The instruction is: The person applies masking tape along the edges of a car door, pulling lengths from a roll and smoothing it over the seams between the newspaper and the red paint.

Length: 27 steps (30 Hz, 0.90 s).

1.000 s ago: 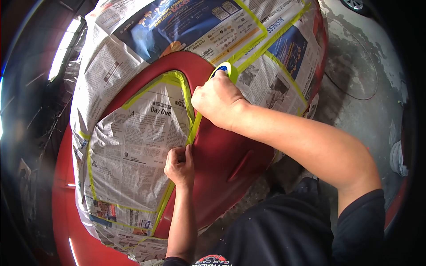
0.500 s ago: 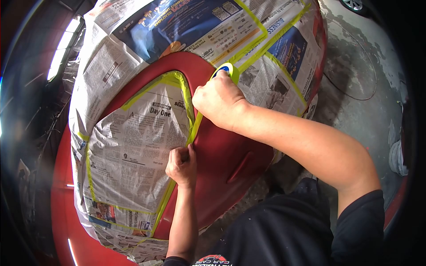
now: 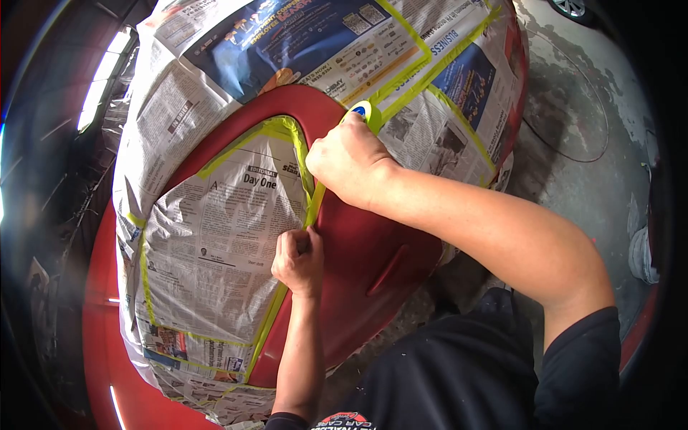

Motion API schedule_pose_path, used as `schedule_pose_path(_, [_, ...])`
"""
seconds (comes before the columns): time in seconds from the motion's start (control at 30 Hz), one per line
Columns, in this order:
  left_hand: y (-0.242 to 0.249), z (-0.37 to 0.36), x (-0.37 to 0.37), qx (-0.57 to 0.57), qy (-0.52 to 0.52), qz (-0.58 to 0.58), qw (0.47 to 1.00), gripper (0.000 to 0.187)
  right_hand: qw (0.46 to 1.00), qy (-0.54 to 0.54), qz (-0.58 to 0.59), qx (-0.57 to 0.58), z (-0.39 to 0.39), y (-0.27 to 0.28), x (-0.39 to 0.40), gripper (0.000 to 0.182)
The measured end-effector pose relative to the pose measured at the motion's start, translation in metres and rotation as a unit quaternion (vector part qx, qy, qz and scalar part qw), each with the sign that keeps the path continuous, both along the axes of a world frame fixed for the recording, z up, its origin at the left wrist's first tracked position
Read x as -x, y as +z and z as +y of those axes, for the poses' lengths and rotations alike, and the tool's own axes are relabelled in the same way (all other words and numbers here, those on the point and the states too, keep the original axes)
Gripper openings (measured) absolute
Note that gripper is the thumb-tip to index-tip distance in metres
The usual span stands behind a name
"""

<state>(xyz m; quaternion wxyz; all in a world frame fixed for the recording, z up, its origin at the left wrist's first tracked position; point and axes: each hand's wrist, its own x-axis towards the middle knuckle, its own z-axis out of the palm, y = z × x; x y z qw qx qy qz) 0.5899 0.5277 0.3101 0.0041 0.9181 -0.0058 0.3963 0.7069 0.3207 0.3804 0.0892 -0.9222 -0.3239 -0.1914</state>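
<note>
My right hand (image 3: 349, 159) is closed on a roll of yellow-green tape (image 3: 368, 115), at the corner of the red car panel (image 3: 373, 251). From the roll a strip of tape (image 3: 315, 204) runs down along the edge of the newspaper (image 3: 215, 244) that covers the window. Lower on that edge, my left hand (image 3: 297, 261) is closed with its knuckles up, its thumb and fingers against the tape line. Whether its fingertips pinch the strip or only press on it is hidden.
More newspaper (image 3: 172, 107) joined with yellow-green tape covers the car above and to the left. A thin hose (image 3: 608, 136) lies curved on the grey floor (image 3: 566, 193) at right. A wheel (image 3: 571, 7) shows at the top right.
My left hand has moved slightly up and right along the tape edge. My right hand has shifted slightly left with the tape roll, which is turned a little differently.
</note>
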Motion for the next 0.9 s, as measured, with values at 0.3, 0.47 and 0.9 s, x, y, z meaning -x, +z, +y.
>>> schedule_pose_path(0.3, [0.008,0.000,0.003,0.051,-0.013,0.047,0.998,0.025,0.999,0.017,-0.027,-0.037,0.003,0.001,-0.003,0.006])
schedule_pose_path(0.47, [0.008,0.001,0.002,0.130,-0.012,0.056,0.990,0.024,0.995,0.035,-0.061,-0.064,-0.004,0.009,0.006,0.004])
schedule_pose_path(0.9, [0.007,0.005,0.000,0.153,0.004,0.067,0.986,0.024,0.999,0.029,-0.019,-0.027,0.000,0.006,-0.005,0.009])
